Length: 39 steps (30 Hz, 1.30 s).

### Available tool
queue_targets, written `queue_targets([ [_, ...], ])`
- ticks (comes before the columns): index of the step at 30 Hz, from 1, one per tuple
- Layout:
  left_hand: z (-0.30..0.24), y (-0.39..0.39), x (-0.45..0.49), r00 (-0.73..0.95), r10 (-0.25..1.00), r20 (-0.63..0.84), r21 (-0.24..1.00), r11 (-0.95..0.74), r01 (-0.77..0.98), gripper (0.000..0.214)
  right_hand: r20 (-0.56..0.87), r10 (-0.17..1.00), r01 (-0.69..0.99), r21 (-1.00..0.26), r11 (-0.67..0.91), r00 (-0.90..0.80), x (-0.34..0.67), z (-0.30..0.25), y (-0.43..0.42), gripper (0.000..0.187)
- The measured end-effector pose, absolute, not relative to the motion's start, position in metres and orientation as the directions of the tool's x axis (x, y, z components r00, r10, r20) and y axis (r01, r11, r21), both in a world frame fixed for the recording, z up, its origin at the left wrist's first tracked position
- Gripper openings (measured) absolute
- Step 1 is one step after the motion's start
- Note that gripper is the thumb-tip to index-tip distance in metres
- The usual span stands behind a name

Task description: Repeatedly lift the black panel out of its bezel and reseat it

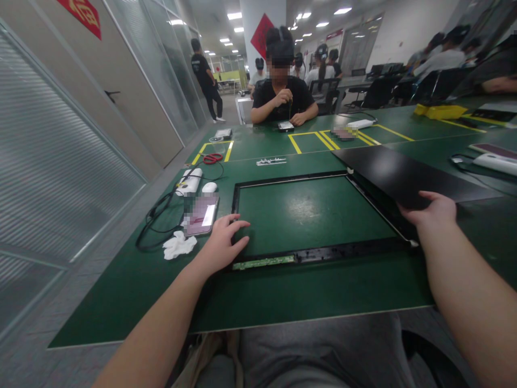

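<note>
A rectangular black frame (343, 251), like a monitor bezel, lies on the green table in front of me. A green circuit strip (264, 263) runs along its near left edge. My left hand (223, 242) rests at the frame's left side with its fingers apart, and its palm hides part of that corner. A thin, dark flat panel (404, 173) sits tilted over the frame's right side. My right hand (434, 213) grips the panel's near edge, thumb on top and the other fingers mostly hidden underneath.
On the left are a phone (202, 214), crumpled tissue (180, 245), a white mouse (209, 187), a white power strip (189, 182), black cables and red-handled scissors (212, 158). White strips (270, 161) lie beyond the frame. A person (285, 99) sits opposite, handling a small device.
</note>
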<state>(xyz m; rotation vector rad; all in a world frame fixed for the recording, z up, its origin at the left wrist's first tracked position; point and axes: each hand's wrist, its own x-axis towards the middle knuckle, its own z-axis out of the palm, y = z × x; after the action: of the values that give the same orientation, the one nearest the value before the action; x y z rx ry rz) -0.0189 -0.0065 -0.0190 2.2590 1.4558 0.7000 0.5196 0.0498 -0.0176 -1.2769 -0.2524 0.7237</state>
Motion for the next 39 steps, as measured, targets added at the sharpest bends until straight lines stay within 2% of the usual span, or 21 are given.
queue_targets([
  [2, -0.019, -0.006, -0.02, 0.347, 0.915, 0.205, 0.544, -0.401, 0.737, 0.034, -0.36, 0.55, -0.513, -0.845, 0.151, 0.754, 0.513, -0.01, 0.049, 0.033],
  [4, -0.019, -0.007, -0.02, 0.351, 0.915, 0.197, 0.53, -0.401, 0.748, 0.034, -0.382, 0.534, -0.544, -0.819, 0.182, 0.754, 0.509, -0.003, 0.05, 0.034],
  [8, -0.016, -0.009, -0.018, 0.356, 0.916, 0.185, 0.483, -0.4, 0.778, 0.034, -0.265, 0.569, -0.509, -0.797, 0.326, 0.779, 0.507, 0.007, 0.051, 0.027],
  [11, -0.014, -0.01, -0.016, 0.352, 0.921, 0.168, 0.476, -0.389, 0.789, 0.035, -0.168, 0.543, -0.457, -0.763, 0.457, 0.823, 0.504, 0.012, 0.049, 0.02],
  [14, -0.012, -0.01, -0.014, 0.322, 0.931, 0.174, 0.51, -0.365, 0.779, 0.036, -0.09, 0.537, -0.404, -0.764, 0.503, 0.839, 0.501, 0.015, 0.045, 0.017],
  [17, -0.011, -0.009, -0.013, 0.263, 0.94, 0.218, 0.597, -0.342, 0.726, 0.036, 0.029, 0.595, -0.346, -0.79, 0.506, 0.803, 0.5, 0.015, 0.042, 0.019],
  [20, -0.007, -0.009, -0.009, 0.142, 0.971, 0.194, 0.809, -0.241, 0.537, 0.038, 0.164, 0.642, -0.219, -0.853, 0.473, 0.749, 0.499, 0.015, 0.039, 0.011],
  [22, -0.001, -0.01, -0.005, 0.044, 0.996, 0.076, 0.967, -0.085, 0.241, 0.044, 0.219, 0.676, -0.144, -0.888, 0.437, 0.703, 0.496, 0.016, 0.036, 0.012],
  [23, 0.002, -0.01, -0.003, 0.013, 1.0, 0.008, 0.999, -0.008, 0.05, 0.046, 0.226, 0.697, -0.125, -0.902, 0.414, 0.681, 0.494, 0.017, 0.034, 0.016],
  [25, 0.01, -0.011, 0.0, -0.005, 0.992, -0.127, 0.957, 0.121, -0.264, 0.045, 0.209, 0.738, -0.115, -0.925, 0.363, 0.641, 0.487, 0.019, 0.029, 0.024],
  [27, 0.017, -0.012, 0.001, -0.014, 0.981, -0.194, 0.882, 0.168, -0.44, 0.044, 0.178, 0.776, -0.122, -0.942, 0.311, 0.605, 0.48, 0.021, 0.025, 0.03],
  [31, 0.026, -0.013, -0.001, 0.05, 0.977, -0.209, 0.802, 0.201, -0.562, 0.043, 0.121, 0.865, -0.118, -0.972, 0.202, 0.487, 0.468, 0.024, 0.016, 0.04],
  [35, 0.026, -0.014, -0.007, 0.119, 0.981, -0.156, 0.823, 0.196, -0.533, 0.05, 0.078, 0.935, -0.067, -0.992, 0.107, 0.345, 0.459, 0.027, 0.012, 0.057],
  [39, 0.024, -0.013, -0.009, 0.041, 0.992, -0.121, 0.875, 0.126, -0.468, 0.057, 0.024, 0.961, -0.104, -0.993, 0.055, 0.274, 0.452, 0.031, 0.012, 0.049],
])
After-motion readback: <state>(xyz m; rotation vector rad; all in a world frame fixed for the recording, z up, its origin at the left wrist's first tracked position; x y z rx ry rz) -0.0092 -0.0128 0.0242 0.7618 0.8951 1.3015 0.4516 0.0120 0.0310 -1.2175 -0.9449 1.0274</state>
